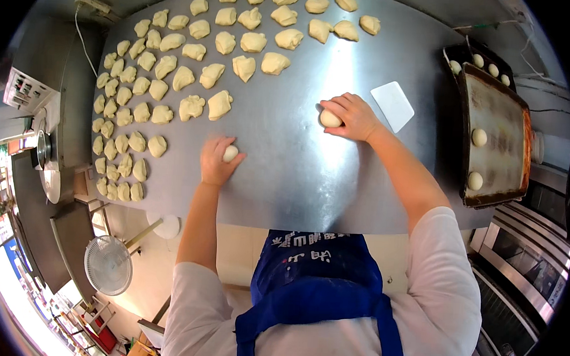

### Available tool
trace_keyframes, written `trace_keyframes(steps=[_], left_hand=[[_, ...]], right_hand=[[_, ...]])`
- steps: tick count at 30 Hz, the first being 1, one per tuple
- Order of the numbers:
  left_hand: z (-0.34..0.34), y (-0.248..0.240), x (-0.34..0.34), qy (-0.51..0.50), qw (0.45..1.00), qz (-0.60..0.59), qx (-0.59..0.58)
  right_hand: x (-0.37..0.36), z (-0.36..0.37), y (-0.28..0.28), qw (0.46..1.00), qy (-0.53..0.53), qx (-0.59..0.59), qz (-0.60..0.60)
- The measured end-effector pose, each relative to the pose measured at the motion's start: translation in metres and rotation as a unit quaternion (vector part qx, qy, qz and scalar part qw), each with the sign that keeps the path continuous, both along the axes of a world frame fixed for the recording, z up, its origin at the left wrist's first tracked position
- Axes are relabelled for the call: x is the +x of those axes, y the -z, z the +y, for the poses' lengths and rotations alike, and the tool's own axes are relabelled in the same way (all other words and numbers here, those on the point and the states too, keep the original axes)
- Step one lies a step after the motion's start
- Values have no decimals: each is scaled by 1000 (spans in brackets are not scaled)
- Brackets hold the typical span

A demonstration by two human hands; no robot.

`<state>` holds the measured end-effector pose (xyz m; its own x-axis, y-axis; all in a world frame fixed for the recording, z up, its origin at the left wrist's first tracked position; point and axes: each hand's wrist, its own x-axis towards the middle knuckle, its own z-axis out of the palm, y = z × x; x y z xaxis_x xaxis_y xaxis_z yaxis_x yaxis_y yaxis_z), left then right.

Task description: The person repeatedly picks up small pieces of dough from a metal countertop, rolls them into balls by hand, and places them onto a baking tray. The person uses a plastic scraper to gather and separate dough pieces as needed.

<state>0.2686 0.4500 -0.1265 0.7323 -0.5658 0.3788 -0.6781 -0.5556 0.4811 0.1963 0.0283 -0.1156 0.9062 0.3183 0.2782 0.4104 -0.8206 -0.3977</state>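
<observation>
Nearest to the camera is the blue apron (318, 276) over a white shirt, and both forearms go from it up onto the steel tabletop (285, 178).

The left hand (216, 161) lies palm down, the wrist almost straight, close to the near edge of the tabletop. Its fingers are curved around a small dough ball (231, 153), which shows at the thumb side of the hand, under the bent fingers and touching the metal. The fingers are cupped over it, not spread.

The right hand (349, 117) is farther out, the forearm coming in at an angle from the right. This hand is also palm down and cupped. A second dough ball (330, 118) sits at its left side, half covered, with the fingertips wrapped over the top of it and the ball resting on the tabletop.

Just beside the right hand, to the right, lies a white plastic scraper (393, 105). Farther right is a dark baking tray (496, 141) with a few round balls on it. Beyond the hands, many rough cut dough pieces (174, 79) lie in rows over the far left part.
</observation>
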Motion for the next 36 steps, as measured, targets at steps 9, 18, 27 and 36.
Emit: trace_keyframes(steps=[9, 18, 27, 36], left_hand=[[8, -4, -27, -94, 979, 154, 90], [12, 0, -82, -74, 775, 623, -82], [-111, -37, -210, -28, 628, 766, -134], [-346, -149, -270, 83, 633, 755, -148]], right_hand=[[-29, 72, -7, 950, 254, 103, 152], [-224, 68, -90, 907, 386, 162, 41], [-393, -165, -159, 796, 585, 126, -88], [-386, -332, -130, 864, 488, 84, 94]])
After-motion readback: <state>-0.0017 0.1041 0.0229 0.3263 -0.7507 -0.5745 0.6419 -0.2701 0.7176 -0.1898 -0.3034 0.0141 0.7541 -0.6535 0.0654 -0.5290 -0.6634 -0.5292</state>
